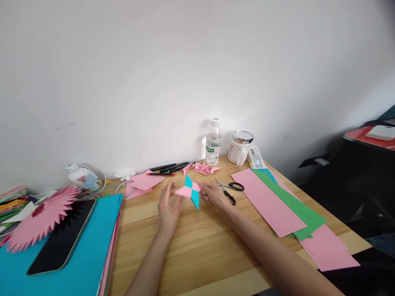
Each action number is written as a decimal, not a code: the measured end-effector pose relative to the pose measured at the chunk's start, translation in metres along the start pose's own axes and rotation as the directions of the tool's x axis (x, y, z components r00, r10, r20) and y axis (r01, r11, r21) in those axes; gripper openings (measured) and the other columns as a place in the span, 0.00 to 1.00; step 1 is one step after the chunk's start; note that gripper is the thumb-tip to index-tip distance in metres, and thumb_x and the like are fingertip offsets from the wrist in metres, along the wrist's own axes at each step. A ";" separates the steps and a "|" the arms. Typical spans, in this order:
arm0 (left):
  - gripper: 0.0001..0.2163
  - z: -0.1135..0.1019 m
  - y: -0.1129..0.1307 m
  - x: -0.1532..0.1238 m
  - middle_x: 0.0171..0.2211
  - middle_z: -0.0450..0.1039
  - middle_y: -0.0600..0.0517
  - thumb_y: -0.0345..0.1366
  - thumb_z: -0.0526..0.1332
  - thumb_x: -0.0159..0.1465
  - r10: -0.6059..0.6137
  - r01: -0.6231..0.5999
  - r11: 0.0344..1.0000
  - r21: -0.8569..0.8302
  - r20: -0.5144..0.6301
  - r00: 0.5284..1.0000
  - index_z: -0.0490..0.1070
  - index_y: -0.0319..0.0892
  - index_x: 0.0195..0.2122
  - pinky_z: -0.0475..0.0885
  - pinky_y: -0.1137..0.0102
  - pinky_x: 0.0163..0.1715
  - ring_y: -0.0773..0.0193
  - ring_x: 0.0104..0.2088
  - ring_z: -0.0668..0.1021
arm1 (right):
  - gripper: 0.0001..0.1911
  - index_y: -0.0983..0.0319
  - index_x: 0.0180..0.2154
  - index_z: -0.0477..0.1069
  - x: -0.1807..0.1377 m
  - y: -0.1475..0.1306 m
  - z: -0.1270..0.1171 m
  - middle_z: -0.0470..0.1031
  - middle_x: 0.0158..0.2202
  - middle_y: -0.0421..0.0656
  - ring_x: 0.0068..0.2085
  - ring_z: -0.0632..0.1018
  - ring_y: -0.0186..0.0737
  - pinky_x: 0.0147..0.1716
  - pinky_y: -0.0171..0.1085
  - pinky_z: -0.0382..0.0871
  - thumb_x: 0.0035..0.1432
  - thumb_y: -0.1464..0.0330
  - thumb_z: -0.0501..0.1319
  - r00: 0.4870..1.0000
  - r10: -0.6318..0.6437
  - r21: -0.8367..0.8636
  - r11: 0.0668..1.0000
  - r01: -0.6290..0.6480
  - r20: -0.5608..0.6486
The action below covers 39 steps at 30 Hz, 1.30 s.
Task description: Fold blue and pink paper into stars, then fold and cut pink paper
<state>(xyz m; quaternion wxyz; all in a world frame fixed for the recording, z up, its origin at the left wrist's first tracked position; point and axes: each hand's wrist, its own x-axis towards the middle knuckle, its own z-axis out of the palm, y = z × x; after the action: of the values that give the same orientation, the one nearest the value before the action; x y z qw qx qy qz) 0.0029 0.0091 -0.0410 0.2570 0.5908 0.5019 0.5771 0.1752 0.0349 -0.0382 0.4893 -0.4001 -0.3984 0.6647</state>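
- The pale wooden tabletop (191, 263), smooth and streaked with grain, is carrying the work. A four-pointed pink-and-blue folded paper star (190, 191) is being held above its middle; the step in hand is seemingly the turning or adjusting of this piece.
- The broad bright-blue paper sheet (92, 230) is topping a flat stack at left, while long, straight-edged pink paper strips (268, 201) and green paper strips (296, 205) are overlapping at right.
- The pink pleated paper rosette (51, 220) is fanning its zigzag edge beside the slim, glossy black phone (64, 240).
- The bare right hand (212, 193) is pinching one pink point between thumb and fingers. The bare left hand (168, 205) is curving loosely, fingers apart, beside the opposite point; whether it is touching, one cannot tell.
- The next move is probably calling for light fingertip pressure, since a hard squeeze could be bending the thin points.
- The star is showing two pink points alternating with two blue ones around a chequered centre.
- The black-handled metal scissors (225, 190) are lying just beside the right hand.
- Small, angular pink folded paper pieces (202, 167) are clustering near the wall.
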 end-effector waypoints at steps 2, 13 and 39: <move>0.25 0.000 0.000 0.002 0.37 0.75 0.45 0.46 0.63 0.53 -0.239 0.233 0.965 -0.119 -0.045 0.970 0.67 0.40 0.50 0.74 0.64 0.34 0.59 0.33 0.78 | 0.22 0.64 0.21 0.68 0.002 -0.001 -0.001 0.69 0.19 0.36 0.18 0.65 0.25 0.17 0.27 0.59 0.41 0.50 0.66 0.994 -0.079 0.051 0.995 0.083 -0.077; 0.23 0.003 0.006 0.001 0.22 0.73 0.49 0.54 0.60 0.52 -0.438 0.431 0.859 -0.276 0.038 0.898 0.70 0.35 0.33 0.66 0.74 0.13 0.66 0.16 0.74 | 0.22 0.62 0.35 0.74 0.001 0.003 0.001 0.77 0.39 0.47 0.27 0.72 0.31 0.29 0.34 0.68 0.41 0.54 0.67 0.982 -0.166 0.029 0.985 0.169 -0.096; 0.17 -0.005 0.013 0.008 0.33 0.79 0.47 0.45 0.69 0.45 -0.331 0.260 0.814 -0.519 -0.047 0.942 0.77 0.38 0.33 0.72 0.64 0.41 0.60 0.35 0.79 | 0.17 0.61 0.22 0.58 -0.002 0.017 0.009 0.58 0.18 0.34 0.21 0.62 0.30 0.21 0.30 0.54 0.57 0.59 0.54 0.935 -0.199 -0.547 0.767 0.335 0.293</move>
<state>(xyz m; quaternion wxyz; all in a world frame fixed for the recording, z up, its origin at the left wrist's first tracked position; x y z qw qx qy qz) 0.0007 0.0105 -0.0251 0.4548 0.3766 0.4350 0.6798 0.1621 0.0279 -0.0509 0.3841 -0.3954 -0.6887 0.4710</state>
